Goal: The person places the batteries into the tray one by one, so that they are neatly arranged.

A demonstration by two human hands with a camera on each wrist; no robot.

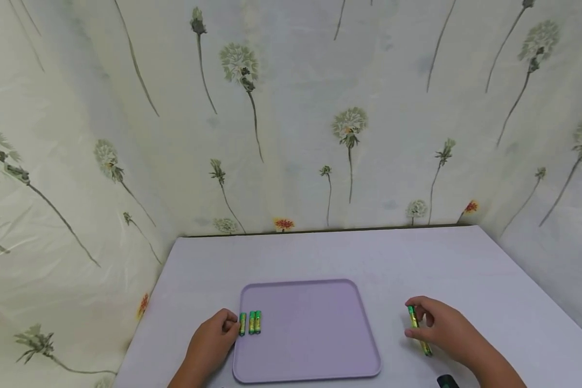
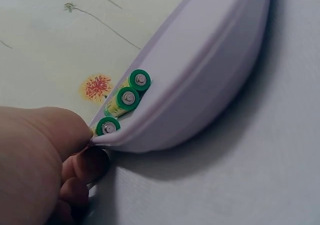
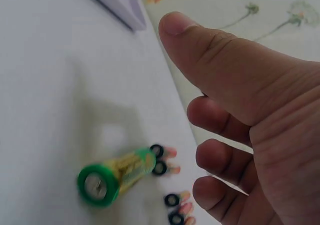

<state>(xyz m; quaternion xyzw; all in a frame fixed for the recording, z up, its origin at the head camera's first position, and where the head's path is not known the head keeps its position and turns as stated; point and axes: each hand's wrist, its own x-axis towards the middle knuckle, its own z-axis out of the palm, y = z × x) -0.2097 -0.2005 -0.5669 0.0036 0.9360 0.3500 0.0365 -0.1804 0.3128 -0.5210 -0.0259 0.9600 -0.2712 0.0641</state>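
Observation:
A lilac tray [image 1: 315,328] lies on the table, with three green-and-yellow batteries [image 1: 251,322] side by side along its left edge. My left hand [image 1: 212,338] pinches that edge of the tray; in the left wrist view the thumb [image 2: 75,130] is at the rim, beside the nearest battery [image 2: 107,127]. Right of the tray, my right hand [image 1: 441,323] is over green-and-yellow batteries [image 1: 414,317], the thumb and a finger spread apart around them. In the right wrist view one such battery [image 3: 120,175] shows apart from the thumb [image 3: 195,40] and the bent fingers.
A dark rounded object [image 1: 447,381] is cut off at the bottom of the head view. Several small black-ended things [image 3: 172,200] with orange-pink sides are blurred in the right wrist view. A flower-patterned sheet [image 1: 291,134] rises behind the table's far edge.

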